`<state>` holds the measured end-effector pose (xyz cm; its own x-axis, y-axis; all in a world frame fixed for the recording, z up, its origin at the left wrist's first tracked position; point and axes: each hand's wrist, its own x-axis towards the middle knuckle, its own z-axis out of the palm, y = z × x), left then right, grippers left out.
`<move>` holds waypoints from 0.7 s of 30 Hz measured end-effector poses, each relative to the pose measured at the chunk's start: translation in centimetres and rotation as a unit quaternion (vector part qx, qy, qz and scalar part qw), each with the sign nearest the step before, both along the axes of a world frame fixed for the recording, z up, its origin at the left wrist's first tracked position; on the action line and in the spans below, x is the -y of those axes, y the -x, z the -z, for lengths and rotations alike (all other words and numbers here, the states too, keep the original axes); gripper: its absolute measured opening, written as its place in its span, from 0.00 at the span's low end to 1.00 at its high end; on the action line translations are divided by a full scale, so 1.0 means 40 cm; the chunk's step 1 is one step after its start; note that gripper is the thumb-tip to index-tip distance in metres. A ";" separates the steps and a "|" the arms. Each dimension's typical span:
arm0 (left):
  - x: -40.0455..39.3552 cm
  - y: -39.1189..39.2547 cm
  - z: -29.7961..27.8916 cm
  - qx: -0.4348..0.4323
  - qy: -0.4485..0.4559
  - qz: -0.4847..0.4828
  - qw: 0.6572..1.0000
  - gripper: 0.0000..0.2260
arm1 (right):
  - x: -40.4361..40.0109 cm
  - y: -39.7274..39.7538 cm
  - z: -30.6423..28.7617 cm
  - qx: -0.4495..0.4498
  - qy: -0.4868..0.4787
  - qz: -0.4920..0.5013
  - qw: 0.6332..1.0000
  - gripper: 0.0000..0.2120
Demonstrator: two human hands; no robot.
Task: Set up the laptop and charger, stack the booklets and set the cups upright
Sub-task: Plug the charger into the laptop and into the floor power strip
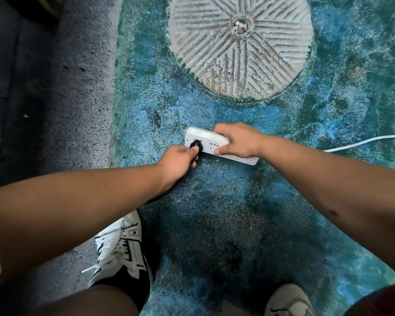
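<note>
A white power strip (205, 139) lies on the blue-green floor. My right hand (238, 140) grips its right part, fingers over the far edge and thumb on the near edge. My left hand (179, 161) pinches a black charger plug (196, 145) that sits at the strip's leftmost socket. The plug's black cord (162, 195) runs back under my left wrist. The laptop, booklets and cups are out of view.
The strip's white cable (363, 142) trails off to the right edge. A round grooved stone disc (240, 44) is set in the floor beyond the strip. A grey speckled strip of floor (73, 99) lies on the left. My two shoes (121, 249) stand near the bottom.
</note>
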<state>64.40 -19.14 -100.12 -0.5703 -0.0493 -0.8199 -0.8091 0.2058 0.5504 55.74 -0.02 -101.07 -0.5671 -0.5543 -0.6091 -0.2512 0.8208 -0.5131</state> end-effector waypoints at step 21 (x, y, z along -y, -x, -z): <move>-0.007 0.048 -0.002 0.190 0.074 0.188 0.961 0.19 | 0.024 -0.053 0.071 0.005 -0.026 -0.046 0.999 0.14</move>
